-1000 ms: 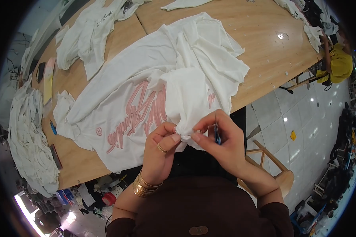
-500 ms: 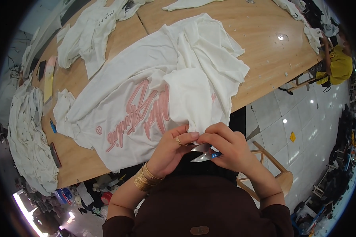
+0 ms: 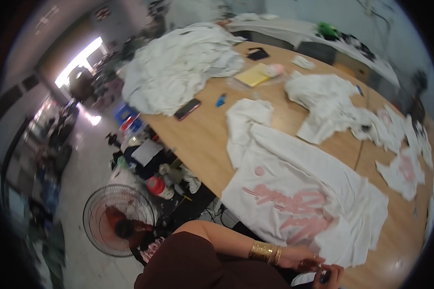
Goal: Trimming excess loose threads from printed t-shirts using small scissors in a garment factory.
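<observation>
At the lower edge of the head view, your left hand (image 3: 298,257) and right hand (image 3: 330,275) sit close together by the near edge of the table (image 3: 197,144); both are blurred. Your left fingers are bent, with the thumb near them; you cannot tell from this whether they pinch any cloth. Your right fingers curl around a small dark thing (image 3: 324,276), too smeared to name; a bit of white cloth (image 3: 304,278) shows just below your left hand, and gold bracelets (image 3: 263,251) circle that wrist, below your dark brown sleeve (image 3: 190,255).

Along the near edge of the table lies the white garment (image 3: 287,161) with pink lettering (image 3: 294,202); it spreads flat to the left and rumples to the right, its lower part reaching your hands; one sleeve (image 3: 248,113) points away from you.

Toward the left end of the table you have a large heap of white cloth (image 3: 178,67); a phone (image 3: 187,110) lies just beside it at the near edge, with a small blue tool (image 3: 221,100) a little farther in; a yellow pad (image 3: 251,76) and a flat black item (image 3: 257,53) lie nearer the far edge. Toward that edge, beyond your garment, another white garment (image 3: 323,103) lies crumpled; farther right is a white piece with a pink print (image 3: 404,168). Off the near edge, to your left, stands a round caged fan (image 3: 119,219).
</observation>
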The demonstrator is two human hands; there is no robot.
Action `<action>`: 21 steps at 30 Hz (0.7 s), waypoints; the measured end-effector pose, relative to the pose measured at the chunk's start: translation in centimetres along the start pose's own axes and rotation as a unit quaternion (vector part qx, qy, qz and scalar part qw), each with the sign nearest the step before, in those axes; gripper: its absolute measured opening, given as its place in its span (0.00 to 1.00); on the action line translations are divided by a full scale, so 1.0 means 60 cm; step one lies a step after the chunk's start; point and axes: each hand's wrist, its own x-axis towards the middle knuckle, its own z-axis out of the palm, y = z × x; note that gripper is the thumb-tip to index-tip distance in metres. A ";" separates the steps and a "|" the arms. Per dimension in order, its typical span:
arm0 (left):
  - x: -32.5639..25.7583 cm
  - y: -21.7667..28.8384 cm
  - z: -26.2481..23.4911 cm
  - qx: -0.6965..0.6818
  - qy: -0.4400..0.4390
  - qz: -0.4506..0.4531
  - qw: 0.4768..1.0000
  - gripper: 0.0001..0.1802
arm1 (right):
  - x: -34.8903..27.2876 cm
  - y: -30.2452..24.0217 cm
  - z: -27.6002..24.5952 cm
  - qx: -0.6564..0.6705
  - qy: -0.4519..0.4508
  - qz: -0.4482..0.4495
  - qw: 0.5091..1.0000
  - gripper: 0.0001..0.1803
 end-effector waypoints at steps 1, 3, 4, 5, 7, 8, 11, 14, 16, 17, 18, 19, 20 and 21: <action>0.004 -0.007 -0.008 -0.007 0.010 0.028 1.000 0.09 | 0.012 -0.004 0.002 0.011 -0.011 -0.027 1.000 0.07; 0.003 -0.014 -0.021 -0.043 -0.035 -0.013 0.998 0.11 | 0.027 -0.016 0.006 0.029 -0.024 -0.056 0.998 0.06; -0.003 -0.011 -0.025 -0.048 -0.032 -0.001 0.998 0.11 | 0.031 -0.014 0.008 0.033 -0.030 -0.066 0.997 0.06; -0.012 -0.003 -0.022 -0.034 -0.028 0.008 0.999 0.10 | 0.035 -0.008 0.008 0.024 -0.034 -0.074 0.996 0.06; -0.018 -0.005 -0.024 -0.022 -0.025 0.016 0.999 0.10 | 0.037 -0.006 0.007 0.007 -0.034 -0.080 0.996 0.06; -0.017 -0.005 -0.027 -0.009 0.007 0.089 0.996 0.09 | 0.043 -0.007 0.006 0.006 -0.036 -0.083 0.996 0.06; -0.023 -0.001 -0.028 0.031 0.045 0.197 0.979 0.08 | 0.046 -0.008 0.005 -0.016 -0.065 -0.082 0.994 0.06; -0.018 -0.004 -0.028 0.023 0.048 0.199 0.979 0.08 | 0.036 -0.012 0.009 -0.030 -0.092 -0.039 0.995 0.07; -0.013 -0.013 -0.029 -0.012 0.045 0.166 0.985 0.08 | 0.031 -0.018 0.007 -0.032 -0.074 -0.027 0.996 0.07; -0.014 -0.018 -0.027 -0.047 0.031 0.120 0.991 0.08 | 0.027 -0.020 0.006 -0.032 -0.074 -0.025 0.996 0.07; -0.014 -0.023 -0.026 -0.082 0.017 0.075 0.994 0.07 | 0.022 -0.020 0.004 -0.034 -0.079 -0.020 0.996 0.07; -0.010 -0.029 -0.027 -0.082 0.017 0.074 0.994 0.07 | 0.018 -0.020 0.003 -0.036 -0.085 -0.015 0.996 0.07; -0.006 -0.035 -0.028 -0.093 0.005 0.059 0.994 0.07 | 0.012 -0.019 0.002 -0.037 -0.085 -0.014 0.996 0.07; -0.003 -0.039 -0.031 -0.104 -0.006 0.044 0.994 0.07 | 0.006 -0.018 0.001 -0.024 -0.084 -0.014 0.996 0.07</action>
